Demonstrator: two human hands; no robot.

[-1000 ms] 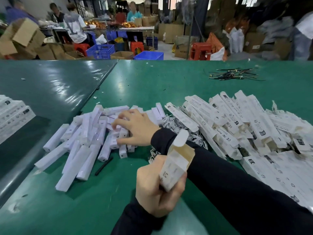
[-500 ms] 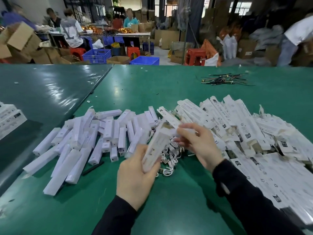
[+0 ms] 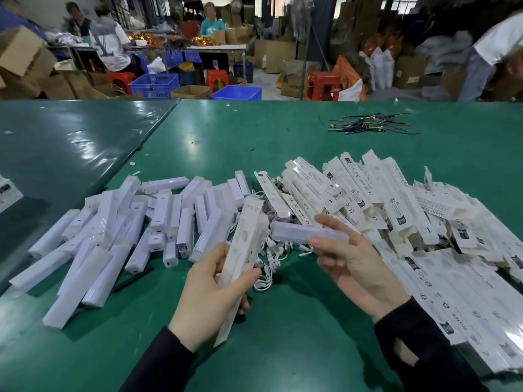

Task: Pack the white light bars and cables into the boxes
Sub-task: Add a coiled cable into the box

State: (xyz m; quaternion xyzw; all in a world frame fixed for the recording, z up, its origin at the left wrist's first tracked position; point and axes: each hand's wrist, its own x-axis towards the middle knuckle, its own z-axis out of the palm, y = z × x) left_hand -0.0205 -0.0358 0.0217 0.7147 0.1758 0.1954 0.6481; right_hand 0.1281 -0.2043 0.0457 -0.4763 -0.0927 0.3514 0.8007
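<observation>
Green and glossy, the surface (image 3: 283, 131) stretches away toward a busy workshop of cartons, blue crates and red stools, but the business is right under the person's chin. The light bar (image 3: 308, 232) in play lies level across the right hand (image 3: 353, 258), pinched between thumb and fingertips, its left end pointing at the upper end of the box (image 3: 243, 250). That box stands slanted in the left hand (image 3: 210, 290), whose fingers and thumb are wrapped round its lower half; whether its top flap is open I cannot make out from here. To my eye the step is feeding the bar into the box mouth, and doing it cleanly looks like a matter of lining the two up: tilt the box so its opening faces the bar, or swing the bar to match the box's slant, then slide it straight along the long axis without forcing a corner against the card wall. A light hold low on the box should keep the mouth from being squeezed flat. Just behind the hands sits the tangle of white cables (image 3: 271, 267), near enough for one to follow. Loose light bars (image 3: 113, 236) are heaped to the left, flat and folded boxes (image 3: 396, 205) to the right, and some dark cable ties (image 3: 368, 125) lie well apart farther back.
</observation>
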